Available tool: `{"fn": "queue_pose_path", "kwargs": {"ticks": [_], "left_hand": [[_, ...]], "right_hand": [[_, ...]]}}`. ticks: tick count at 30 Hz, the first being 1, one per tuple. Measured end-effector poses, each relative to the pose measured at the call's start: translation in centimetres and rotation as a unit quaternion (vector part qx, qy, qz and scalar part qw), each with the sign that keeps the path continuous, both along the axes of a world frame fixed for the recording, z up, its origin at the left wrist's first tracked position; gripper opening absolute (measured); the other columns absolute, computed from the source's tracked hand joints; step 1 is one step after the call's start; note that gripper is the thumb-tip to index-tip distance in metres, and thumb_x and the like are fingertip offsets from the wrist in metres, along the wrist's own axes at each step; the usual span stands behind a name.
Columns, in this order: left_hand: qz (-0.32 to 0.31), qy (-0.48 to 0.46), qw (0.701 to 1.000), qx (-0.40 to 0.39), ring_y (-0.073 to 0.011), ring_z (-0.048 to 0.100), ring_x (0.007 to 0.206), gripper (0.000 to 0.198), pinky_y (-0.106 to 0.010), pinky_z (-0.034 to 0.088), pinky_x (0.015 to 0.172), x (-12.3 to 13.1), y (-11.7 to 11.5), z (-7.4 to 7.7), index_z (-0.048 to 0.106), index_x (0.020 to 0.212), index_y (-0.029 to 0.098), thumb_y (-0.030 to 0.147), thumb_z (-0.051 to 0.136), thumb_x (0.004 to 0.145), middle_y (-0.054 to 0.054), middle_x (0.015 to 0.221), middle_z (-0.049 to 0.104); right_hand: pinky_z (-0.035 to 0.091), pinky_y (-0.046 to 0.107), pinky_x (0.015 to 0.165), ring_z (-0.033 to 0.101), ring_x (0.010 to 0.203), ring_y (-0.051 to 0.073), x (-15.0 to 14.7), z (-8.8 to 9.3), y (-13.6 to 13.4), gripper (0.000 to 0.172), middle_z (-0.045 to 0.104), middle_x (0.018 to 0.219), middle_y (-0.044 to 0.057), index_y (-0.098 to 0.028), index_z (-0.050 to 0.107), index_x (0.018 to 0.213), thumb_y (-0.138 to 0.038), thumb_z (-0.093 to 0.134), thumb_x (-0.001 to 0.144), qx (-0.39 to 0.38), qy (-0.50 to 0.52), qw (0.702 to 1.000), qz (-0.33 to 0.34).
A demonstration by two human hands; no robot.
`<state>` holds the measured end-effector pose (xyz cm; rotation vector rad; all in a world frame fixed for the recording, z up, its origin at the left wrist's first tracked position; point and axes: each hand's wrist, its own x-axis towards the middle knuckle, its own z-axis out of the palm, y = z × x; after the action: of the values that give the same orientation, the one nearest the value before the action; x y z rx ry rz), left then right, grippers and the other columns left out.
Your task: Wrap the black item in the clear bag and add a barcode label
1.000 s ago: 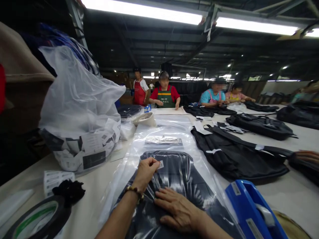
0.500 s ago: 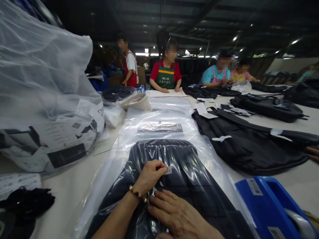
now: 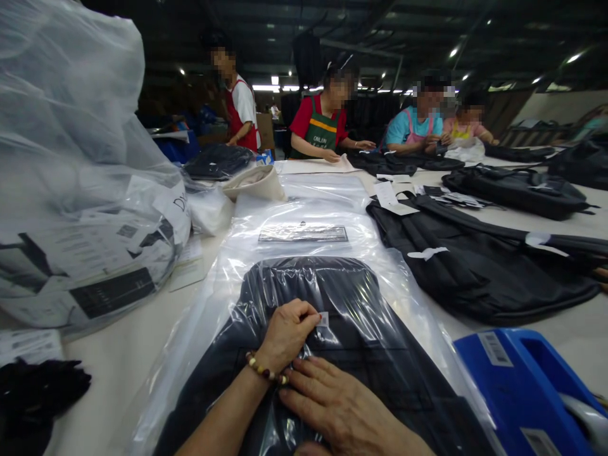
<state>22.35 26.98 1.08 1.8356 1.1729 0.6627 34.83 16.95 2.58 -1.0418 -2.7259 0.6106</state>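
Black garment (image 3: 351, 354) in clear plastic bag (image 3: 228, 278); blue tape dispenser (image 3: 522, 392) at four o'clock; white label (image 3: 323, 319) on it.

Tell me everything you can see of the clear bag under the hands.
The clear bag is thin, glossy, wrinkled plastic lying flat on the table. It holds a dark garment. The left hand pinches a small white sticker on it; the right hand presses it flat.

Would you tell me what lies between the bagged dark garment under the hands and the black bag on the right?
In the head view, only clear plastic bag edge and bare table separate the bagged garment from the black bag.
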Motion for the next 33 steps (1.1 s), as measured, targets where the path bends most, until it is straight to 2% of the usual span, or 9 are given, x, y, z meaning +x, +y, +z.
{"fn": "queue_pose_path", "kwargs": {"ticks": [7,12,15,18,23,28,33], "left_hand": [[-0.002,0.023,0.999,0.031,-0.0141,0.054,0.066,0.021,-0.027,0.038,0.065,0.0,-0.2,-0.4,0.063,0.064,0.019,0.033,0.051,0.077,0.001,0.066,0.057],[0.009,0.05,0.998,0.041,-0.014,0.055,0.066,0.019,-0.027,0.038,0.065,0.1,-0.6,-0.7,0.063,0.066,0.02,0.03,0.052,0.078,0.001,0.068,0.058],[0.013,0.06,0.997,0.047,-0.0133,0.054,0.065,0.018,-0.026,0.037,0.063,0.2,-0.7,-0.8,0.062,0.065,0.02,0.027,0.052,0.079,0.001,0.068,0.058],[0.016,0.081,0.995,0.059,-0.0134,0.054,0.065,0.017,-0.026,0.037,0.062,0.3,-0.8,-0.8,0.061,0.065,0.02,0.025,0.053,0.079,0.001,0.068,0.058],[0.013,0.098,0.993,0.066,-0.0137,0.055,0.067,0.016,-0.025,0.038,0.064,0.3,-1.0,-0.6,0.062,0.067,0.021,0.022,0.053,0.08,0.0,0.069,0.059],[0.021,0.1,0.992,0.072,-0.0126,0.054,0.063,0.018,-0.024,0.039,0.061,0.4,-1.1,-0.5,0.062,0.065,0.021,0.022,0.053,0.081,0.001,0.067,0.058],[0.019,0.103,0.989,0.104,-0.0127,0.054,0.061,0.019,-0.024,0.04,0.059,0.3,-1.1,-1.0,0.063,0.066,0.021,0.024,0.052,0.082,0.001,0.066,0.059]], "right_hand": [[0.032,0.039,0.108,0.036,0.129,0.023,0.0,0.2,0.0,0.054,0.042,0.14,0.009,-0.012,0.041,0.131,-0.048,0.043,0.091,0.018,0.008,1.0,0.009],[0.041,0.037,0.101,0.045,0.122,0.023,-0.3,-2.0,0.1,0.057,0.053,0.13,0.008,-0.014,0.044,0.127,-0.054,0.045,0.088,0.11,0.04,0.993,0.001],[0.041,0.03,0.1,0.047,0.118,0.017,-0.6,-3.5,0.3,0.041,0.058,0.123,0.003,-0.016,0.042,0.129,-0.038,0.039,0.095,0.194,0.096,0.976,-0.02],[0.038,0.025,0.101,0.046,0.117,0.013,-0.9,-4.4,0.5,0.033,0.06,0.12,-0.001,-0.019,0.044,0.127,-0.023,0.037,0.096,0.239,0.123,0.962,-0.041],[0.039,0.025,0.1,0.046,0.118,0.014,-1.0,-4.8,0.6,0.027,0.06,0.118,0.0,-0.018,0.051,0.119,-0.023,0.039,0.095,0.262,0.13,0.955,-0.046],[0.045,0.024,0.092,0.055,0.105,0.013,-1.1,-4.4,0.9,0.024,0.066,0.104,0.0,-0.017,0.054,0.111,-0.022,0.037,0.096,0.284,0.167,0.942,-0.064],[0.048,0.024,0.09,0.054,0.109,0.013,-1.0,-5.0,1.0,0.025,0.065,0.112,0.0,-0.019,0.053,0.115,-0.026,0.039,0.095,0.281,0.155,0.945,-0.06]]}}
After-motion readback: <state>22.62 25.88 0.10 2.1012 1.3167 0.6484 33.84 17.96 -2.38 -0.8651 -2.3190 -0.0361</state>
